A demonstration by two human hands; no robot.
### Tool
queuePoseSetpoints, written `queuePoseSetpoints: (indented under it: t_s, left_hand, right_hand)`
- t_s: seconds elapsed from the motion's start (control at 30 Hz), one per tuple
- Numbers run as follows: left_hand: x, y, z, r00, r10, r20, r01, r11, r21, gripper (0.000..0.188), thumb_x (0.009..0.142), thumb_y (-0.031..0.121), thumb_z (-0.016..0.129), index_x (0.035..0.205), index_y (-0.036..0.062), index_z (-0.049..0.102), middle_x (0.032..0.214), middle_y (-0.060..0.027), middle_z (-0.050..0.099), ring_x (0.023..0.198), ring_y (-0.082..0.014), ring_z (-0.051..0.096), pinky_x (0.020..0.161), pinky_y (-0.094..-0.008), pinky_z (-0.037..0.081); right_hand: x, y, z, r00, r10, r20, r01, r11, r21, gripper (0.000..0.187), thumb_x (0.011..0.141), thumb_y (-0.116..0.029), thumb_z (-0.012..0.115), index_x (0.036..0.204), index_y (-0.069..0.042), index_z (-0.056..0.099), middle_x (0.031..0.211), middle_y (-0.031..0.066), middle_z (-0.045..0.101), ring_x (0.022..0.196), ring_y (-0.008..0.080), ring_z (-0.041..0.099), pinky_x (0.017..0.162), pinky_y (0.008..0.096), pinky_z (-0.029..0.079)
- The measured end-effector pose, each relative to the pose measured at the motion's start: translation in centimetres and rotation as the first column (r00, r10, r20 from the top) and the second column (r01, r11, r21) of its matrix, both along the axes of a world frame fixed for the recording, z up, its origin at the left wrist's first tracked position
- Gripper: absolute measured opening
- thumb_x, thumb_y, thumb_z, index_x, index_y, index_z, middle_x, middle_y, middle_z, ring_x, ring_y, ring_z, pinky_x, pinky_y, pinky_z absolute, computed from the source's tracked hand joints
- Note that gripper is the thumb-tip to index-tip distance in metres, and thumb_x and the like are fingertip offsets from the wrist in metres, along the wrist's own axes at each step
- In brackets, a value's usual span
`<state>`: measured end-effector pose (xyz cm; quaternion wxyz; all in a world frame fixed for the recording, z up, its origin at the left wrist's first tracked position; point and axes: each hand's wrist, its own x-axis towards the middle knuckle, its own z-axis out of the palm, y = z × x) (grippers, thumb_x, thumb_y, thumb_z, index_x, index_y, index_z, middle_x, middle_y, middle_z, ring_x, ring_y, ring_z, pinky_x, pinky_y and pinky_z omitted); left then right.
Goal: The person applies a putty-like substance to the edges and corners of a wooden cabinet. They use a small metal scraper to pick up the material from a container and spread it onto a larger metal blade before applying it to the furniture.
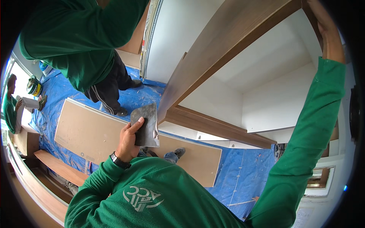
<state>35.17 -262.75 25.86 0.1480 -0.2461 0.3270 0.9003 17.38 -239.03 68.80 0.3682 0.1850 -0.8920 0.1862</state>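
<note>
My left hand (130, 137) grips a flat grey plate (148, 128), thumb pressed on its face; light paste marks its right edge. It is held in front of my chest, left of a wood-finish cabinet frame (228, 40). White inner panels (272, 97) line the cabinet. My right arm reaches up along its right side, and the right hand (322, 19) lies against the frame's upper right edge. Those fingers are mostly hidden at the picture's rim, so I cannot see whether they hold anything.
Brown boards (91, 131) lie on blue sheeting (232, 171) over the floor. A co-worker in a green top (81, 45) stands close at the upper left; another person (13, 102) sits at the far left near a dark bucket (34, 86). A wooden plank (61, 167) lies lower left.
</note>
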Motion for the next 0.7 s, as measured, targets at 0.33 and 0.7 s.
queuePoseSetpoints:
  t_s: [0.33,0.7]
  left_hand:
    - [-0.7,0.2,0.2,1.000,-0.022,-0.015,0.023,0.999,0.042,0.028,0.101,0.020,0.066,0.115,-0.0037,0.063,0.100,-0.0140,0.074,0.081,-0.0239,0.074,0.073,-0.0375,0.062]
    - [-1.1,0.2,-1.0,0.999,-0.026,-0.047,0.029,0.996,0.079,0.025,0.100,0.016,0.067,0.118,-0.0012,0.064,0.106,-0.0123,0.074,0.088,-0.0247,0.074,0.079,-0.0402,0.062]
  right_hand:
    - [0.7,-1.7,-0.1,0.995,-0.094,-0.019,0.094,0.995,-0.012,0.016,0.095,-0.017,0.068,0.097,-0.002,0.071,0.084,0.0060,0.069,0.076,0.0163,0.063,0.078,0.0307,0.047]
    - [-3.5,3.8,3.4,0.973,0.010,0.231,0.000,0.999,-0.043,0.038,0.093,-0.032,0.073,0.119,-0.005,0.075,0.102,0.0012,0.071,0.097,0.0112,0.061,0.091,0.0246,0.044]
